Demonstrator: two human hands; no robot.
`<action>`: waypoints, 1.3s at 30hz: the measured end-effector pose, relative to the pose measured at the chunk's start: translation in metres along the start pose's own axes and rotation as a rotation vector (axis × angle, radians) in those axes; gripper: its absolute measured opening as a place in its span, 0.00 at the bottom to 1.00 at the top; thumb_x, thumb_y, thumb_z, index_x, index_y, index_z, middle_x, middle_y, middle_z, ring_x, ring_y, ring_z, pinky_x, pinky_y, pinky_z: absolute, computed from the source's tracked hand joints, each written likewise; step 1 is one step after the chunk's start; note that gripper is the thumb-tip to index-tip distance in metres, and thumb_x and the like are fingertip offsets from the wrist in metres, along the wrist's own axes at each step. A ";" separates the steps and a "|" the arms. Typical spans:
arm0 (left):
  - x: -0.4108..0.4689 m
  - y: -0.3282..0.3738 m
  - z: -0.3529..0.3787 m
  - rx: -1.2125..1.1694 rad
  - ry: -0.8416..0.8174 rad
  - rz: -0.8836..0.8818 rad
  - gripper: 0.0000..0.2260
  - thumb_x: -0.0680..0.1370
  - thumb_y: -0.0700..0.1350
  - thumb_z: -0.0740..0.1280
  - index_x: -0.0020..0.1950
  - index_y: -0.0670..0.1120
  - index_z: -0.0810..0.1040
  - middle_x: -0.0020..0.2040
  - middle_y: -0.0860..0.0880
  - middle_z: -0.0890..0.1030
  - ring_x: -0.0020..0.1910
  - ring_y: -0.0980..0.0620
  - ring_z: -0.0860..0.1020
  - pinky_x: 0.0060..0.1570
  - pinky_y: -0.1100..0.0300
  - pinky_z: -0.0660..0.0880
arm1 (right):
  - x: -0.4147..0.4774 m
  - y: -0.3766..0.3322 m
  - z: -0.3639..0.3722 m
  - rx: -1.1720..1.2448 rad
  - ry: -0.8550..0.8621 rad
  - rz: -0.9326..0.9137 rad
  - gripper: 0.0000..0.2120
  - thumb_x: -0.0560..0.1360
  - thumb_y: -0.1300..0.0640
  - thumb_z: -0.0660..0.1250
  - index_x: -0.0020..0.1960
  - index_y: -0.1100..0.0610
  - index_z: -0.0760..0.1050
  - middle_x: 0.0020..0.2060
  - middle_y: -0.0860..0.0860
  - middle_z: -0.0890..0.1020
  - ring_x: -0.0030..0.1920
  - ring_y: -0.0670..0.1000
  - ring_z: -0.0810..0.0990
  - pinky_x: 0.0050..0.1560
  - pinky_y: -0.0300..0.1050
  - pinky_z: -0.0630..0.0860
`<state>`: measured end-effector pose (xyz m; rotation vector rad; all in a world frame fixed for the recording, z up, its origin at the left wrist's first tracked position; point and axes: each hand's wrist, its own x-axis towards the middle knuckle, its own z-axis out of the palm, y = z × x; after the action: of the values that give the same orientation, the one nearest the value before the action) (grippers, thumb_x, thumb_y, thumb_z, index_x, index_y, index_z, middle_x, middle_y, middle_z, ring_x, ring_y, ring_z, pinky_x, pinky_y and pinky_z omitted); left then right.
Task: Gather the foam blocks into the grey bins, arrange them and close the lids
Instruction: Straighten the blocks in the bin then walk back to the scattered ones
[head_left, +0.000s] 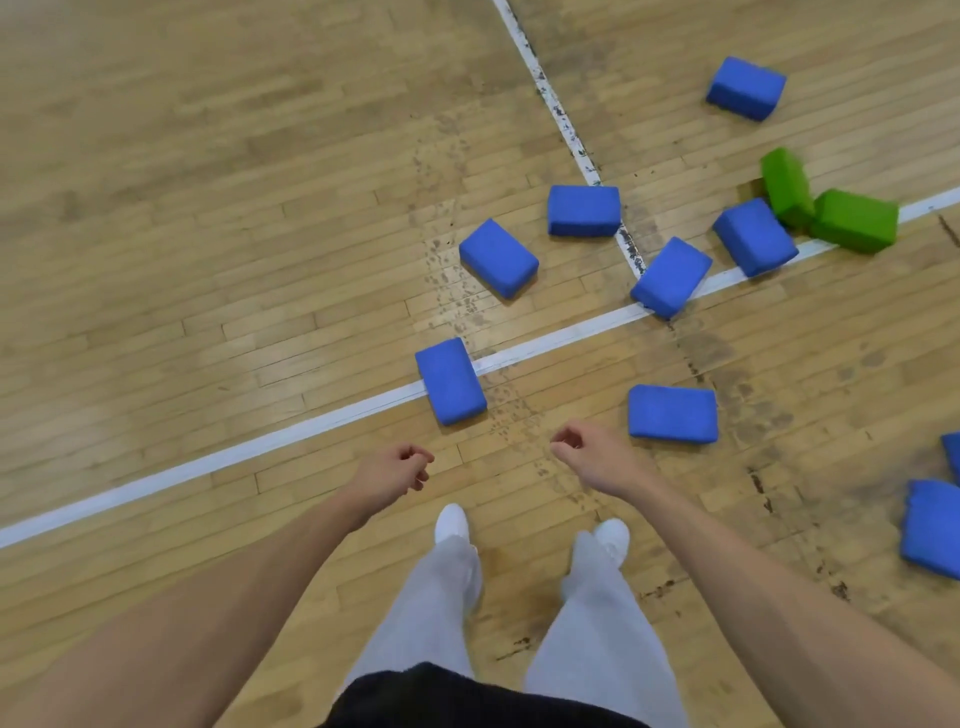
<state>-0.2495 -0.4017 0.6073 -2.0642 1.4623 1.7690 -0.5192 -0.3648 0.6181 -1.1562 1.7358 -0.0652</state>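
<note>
Several blue foam blocks lie scattered on the wooden gym floor. The nearest ones are a blue block across the white line ahead of my left hand and another blue block just right of my right hand. Two green blocks lie at the far right beside a blue one. My left hand and my right hand hang above the floor with loosely curled fingers, holding nothing. No grey bin is in view.
White court lines cross the floor. My legs in grey trousers and white shoes stand below the hands. More blue blocks lie cut off by the right edge. Bare floor spreads over the left half.
</note>
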 end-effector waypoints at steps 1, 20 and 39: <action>0.019 -0.001 0.005 0.051 -0.005 0.007 0.08 0.79 0.43 0.59 0.49 0.48 0.79 0.44 0.48 0.81 0.43 0.51 0.79 0.44 0.59 0.73 | 0.016 0.005 -0.001 -0.041 -0.002 -0.027 0.06 0.78 0.52 0.63 0.51 0.51 0.76 0.46 0.46 0.79 0.46 0.47 0.76 0.42 0.39 0.70; 0.512 -0.210 0.163 0.564 0.446 0.070 0.19 0.79 0.51 0.60 0.68 0.46 0.69 0.65 0.47 0.69 0.60 0.45 0.74 0.59 0.53 0.69 | 0.487 0.227 0.231 -0.513 0.035 -0.339 0.15 0.79 0.48 0.58 0.63 0.52 0.71 0.59 0.49 0.75 0.58 0.52 0.74 0.56 0.49 0.73; 0.585 -0.197 0.220 -0.470 0.506 -0.057 0.38 0.62 0.57 0.80 0.62 0.48 0.61 0.58 0.50 0.68 0.58 0.49 0.71 0.57 0.52 0.72 | 0.559 0.286 0.277 0.127 0.069 -0.106 0.23 0.77 0.46 0.63 0.69 0.54 0.66 0.62 0.51 0.76 0.59 0.54 0.76 0.59 0.50 0.72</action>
<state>-0.3427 -0.5184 -0.0311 -2.9277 1.1165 1.7824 -0.5203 -0.4874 -0.0576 -1.1630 1.7034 -0.2794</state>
